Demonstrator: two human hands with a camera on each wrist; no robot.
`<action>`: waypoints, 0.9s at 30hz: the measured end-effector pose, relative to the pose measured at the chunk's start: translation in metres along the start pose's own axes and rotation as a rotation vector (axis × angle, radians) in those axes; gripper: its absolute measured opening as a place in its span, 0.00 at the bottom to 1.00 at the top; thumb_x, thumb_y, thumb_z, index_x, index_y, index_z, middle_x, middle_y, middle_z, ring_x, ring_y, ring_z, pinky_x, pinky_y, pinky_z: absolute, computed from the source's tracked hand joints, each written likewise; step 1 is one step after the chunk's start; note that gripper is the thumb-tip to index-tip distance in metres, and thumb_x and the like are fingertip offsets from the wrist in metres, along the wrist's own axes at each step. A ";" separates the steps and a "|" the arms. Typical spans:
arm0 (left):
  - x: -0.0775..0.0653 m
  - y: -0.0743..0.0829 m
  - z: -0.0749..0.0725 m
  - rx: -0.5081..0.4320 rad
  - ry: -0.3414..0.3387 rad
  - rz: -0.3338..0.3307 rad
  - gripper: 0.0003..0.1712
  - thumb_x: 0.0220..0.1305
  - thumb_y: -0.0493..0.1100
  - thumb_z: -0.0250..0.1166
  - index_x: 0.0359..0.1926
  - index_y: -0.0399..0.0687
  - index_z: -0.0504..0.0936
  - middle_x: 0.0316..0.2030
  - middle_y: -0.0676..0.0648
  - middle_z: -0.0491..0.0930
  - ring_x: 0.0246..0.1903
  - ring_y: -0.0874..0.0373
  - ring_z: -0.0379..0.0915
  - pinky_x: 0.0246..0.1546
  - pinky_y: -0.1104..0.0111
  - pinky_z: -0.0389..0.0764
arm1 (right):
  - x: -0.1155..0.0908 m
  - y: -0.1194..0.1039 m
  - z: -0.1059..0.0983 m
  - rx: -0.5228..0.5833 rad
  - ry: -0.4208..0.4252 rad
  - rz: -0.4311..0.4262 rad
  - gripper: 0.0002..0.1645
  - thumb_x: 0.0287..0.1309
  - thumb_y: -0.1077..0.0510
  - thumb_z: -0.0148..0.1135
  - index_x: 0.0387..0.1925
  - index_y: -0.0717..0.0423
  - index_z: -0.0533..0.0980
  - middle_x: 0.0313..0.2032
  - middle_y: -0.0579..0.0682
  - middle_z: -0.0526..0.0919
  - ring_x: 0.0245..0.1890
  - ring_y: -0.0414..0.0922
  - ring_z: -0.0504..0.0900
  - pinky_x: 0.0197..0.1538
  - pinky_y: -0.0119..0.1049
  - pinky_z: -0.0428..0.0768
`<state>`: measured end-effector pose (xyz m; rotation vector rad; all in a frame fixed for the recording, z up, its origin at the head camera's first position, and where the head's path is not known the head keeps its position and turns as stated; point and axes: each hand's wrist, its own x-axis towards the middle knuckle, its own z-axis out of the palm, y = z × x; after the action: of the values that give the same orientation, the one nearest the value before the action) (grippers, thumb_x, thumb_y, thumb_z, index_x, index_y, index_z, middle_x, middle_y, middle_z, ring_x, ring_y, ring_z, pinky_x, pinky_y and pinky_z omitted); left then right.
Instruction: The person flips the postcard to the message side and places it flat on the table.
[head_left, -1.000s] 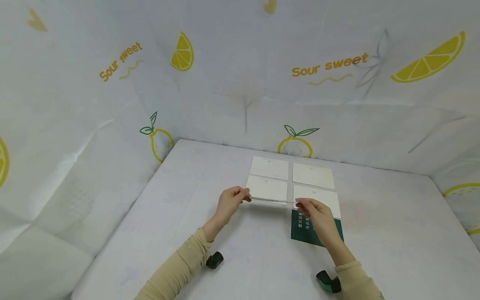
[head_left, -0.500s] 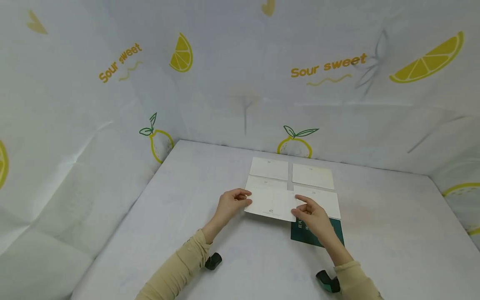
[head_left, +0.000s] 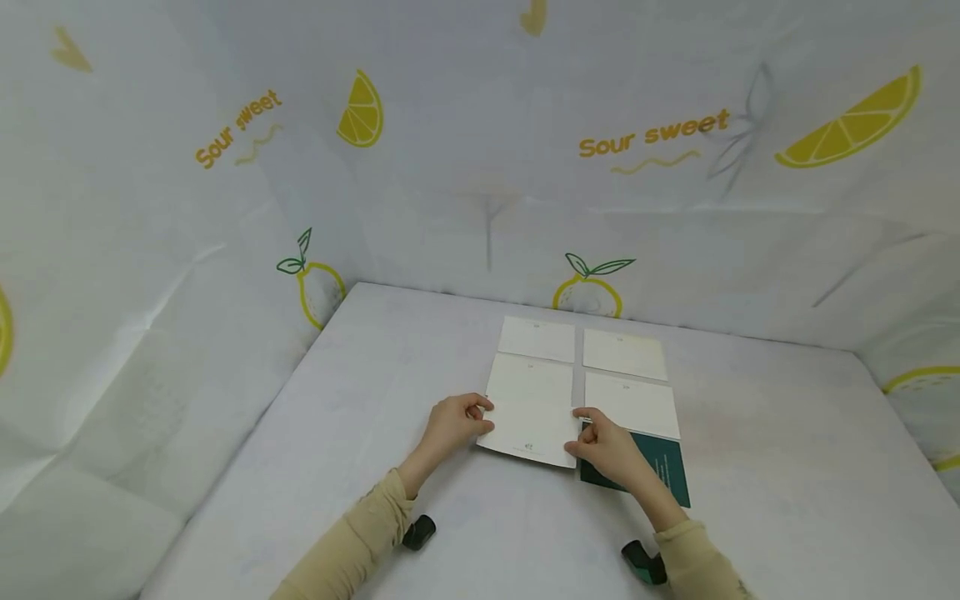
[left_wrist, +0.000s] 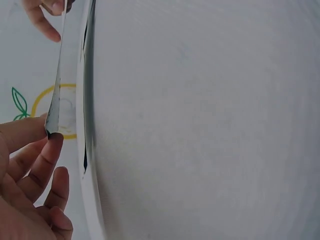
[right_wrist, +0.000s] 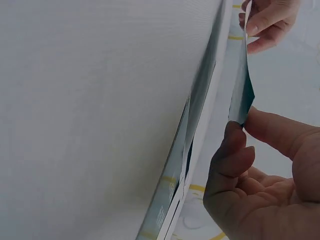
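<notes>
A white card with a small printed mark near its front edge is held between both hands over the table. My left hand pinches its left edge between thumb and fingers. On the opposite edge, my right hand pinches it the same way. The card's green underside shows in the right wrist view, where the sheet is slightly bent. Its far part overlaps another white card in the head view. A dark green card with light print lies partly behind the right hand.
Two white cards lie in the far row, and one more white card lies behind the green one. A printed lemon-pattern sheet stands along the table's back and left. Black pieces sit beside both sleeves.
The held card has tipped from nearly edge-on to showing its white face. Both hands have brought it toward the front and slightly left, uncovering more of the green card.
</notes>
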<state>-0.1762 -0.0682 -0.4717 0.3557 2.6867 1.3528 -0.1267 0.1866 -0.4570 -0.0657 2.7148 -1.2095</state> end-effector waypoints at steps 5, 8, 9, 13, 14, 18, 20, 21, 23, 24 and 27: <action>-0.001 -0.003 0.001 0.120 -0.012 0.010 0.13 0.48 0.41 0.69 0.38 0.46 0.84 0.21 0.53 0.76 0.17 0.64 0.64 0.24 0.72 0.65 | 0.001 -0.004 0.008 -0.054 -0.019 0.017 0.33 0.53 0.60 0.64 0.59 0.66 0.65 0.24 0.48 0.75 0.20 0.41 0.67 0.23 0.32 0.65; -0.002 -0.003 0.001 0.192 -0.007 0.021 0.12 0.48 0.42 0.69 0.37 0.48 0.84 0.20 0.55 0.76 0.17 0.64 0.64 0.28 0.70 0.65 | 0.002 -0.007 0.010 -0.065 -0.029 0.030 0.32 0.52 0.61 0.64 0.58 0.66 0.66 0.23 0.49 0.74 0.20 0.42 0.68 0.24 0.33 0.65; -0.002 -0.003 0.001 0.215 -0.006 0.025 0.11 0.48 0.42 0.69 0.36 0.49 0.84 0.20 0.56 0.76 0.17 0.65 0.64 0.31 0.69 0.64 | 0.002 -0.008 0.011 -0.071 -0.034 0.034 0.31 0.52 0.61 0.64 0.58 0.66 0.66 0.23 0.49 0.74 0.20 0.42 0.67 0.24 0.33 0.65; -0.003 -0.002 0.000 0.278 -0.006 0.047 0.11 0.47 0.43 0.68 0.35 0.49 0.84 0.19 0.57 0.76 0.19 0.65 0.64 0.34 0.66 0.64 | 0.003 -0.011 0.013 -0.102 -0.056 0.054 0.30 0.52 0.60 0.63 0.57 0.66 0.67 0.23 0.49 0.72 0.21 0.42 0.67 0.24 0.34 0.64; -0.003 -0.002 -0.001 0.289 -0.005 0.052 0.11 0.47 0.43 0.68 0.35 0.49 0.84 0.19 0.57 0.76 0.19 0.65 0.64 0.34 0.65 0.64 | 0.004 -0.012 0.013 -0.112 -0.059 0.055 0.30 0.52 0.60 0.63 0.57 0.65 0.68 0.23 0.49 0.72 0.21 0.42 0.67 0.25 0.34 0.64; -0.002 -0.001 -0.001 0.343 0.004 0.061 0.10 0.47 0.42 0.68 0.34 0.50 0.84 0.18 0.57 0.76 0.21 0.63 0.64 0.33 0.66 0.63 | 0.006 -0.014 0.015 -0.148 -0.066 0.042 0.29 0.52 0.60 0.64 0.56 0.66 0.68 0.24 0.49 0.73 0.22 0.42 0.68 0.25 0.33 0.65; -0.001 -0.001 -0.001 0.369 0.001 0.057 0.09 0.47 0.42 0.68 0.34 0.50 0.84 0.18 0.57 0.76 0.22 0.62 0.64 0.33 0.66 0.62 | 0.008 -0.014 0.016 -0.155 -0.072 0.042 0.29 0.52 0.61 0.64 0.55 0.66 0.69 0.24 0.49 0.74 0.21 0.42 0.68 0.25 0.33 0.65; -0.001 -0.001 -0.001 0.381 -0.004 0.054 0.09 0.47 0.42 0.68 0.34 0.50 0.84 0.18 0.57 0.76 0.23 0.62 0.64 0.33 0.66 0.61 | 0.008 -0.014 0.017 -0.161 -0.074 0.043 0.28 0.52 0.61 0.64 0.55 0.66 0.69 0.24 0.49 0.74 0.21 0.42 0.69 0.24 0.33 0.66; 0.001 -0.001 0.000 0.399 -0.014 0.047 0.08 0.48 0.42 0.69 0.33 0.50 0.84 0.19 0.56 0.76 0.24 0.61 0.64 0.33 0.66 0.61 | 0.010 -0.014 0.019 -0.178 -0.078 0.041 0.28 0.52 0.61 0.64 0.54 0.67 0.69 0.23 0.49 0.75 0.21 0.42 0.69 0.24 0.33 0.66; 0.001 -0.001 0.000 0.407 -0.018 0.045 0.08 0.48 0.42 0.69 0.33 0.50 0.84 0.19 0.56 0.77 0.24 0.61 0.64 0.33 0.67 0.60 | 0.010 -0.015 0.019 -0.186 -0.078 0.041 0.27 0.52 0.61 0.64 0.54 0.67 0.69 0.23 0.49 0.75 0.20 0.42 0.69 0.24 0.33 0.66; 0.003 0.001 0.001 0.426 -0.035 0.040 0.07 0.48 0.41 0.68 0.32 0.49 0.84 0.21 0.54 0.79 0.25 0.60 0.66 0.33 0.66 0.61 | 0.011 -0.017 0.020 -0.218 -0.077 0.039 0.27 0.51 0.62 0.64 0.52 0.67 0.70 0.23 0.49 0.76 0.20 0.41 0.70 0.23 0.33 0.67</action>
<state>-0.1786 -0.0661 -0.4719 0.4667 2.9356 0.7594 -0.1347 0.1596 -0.4589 -0.0842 2.7549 -0.8780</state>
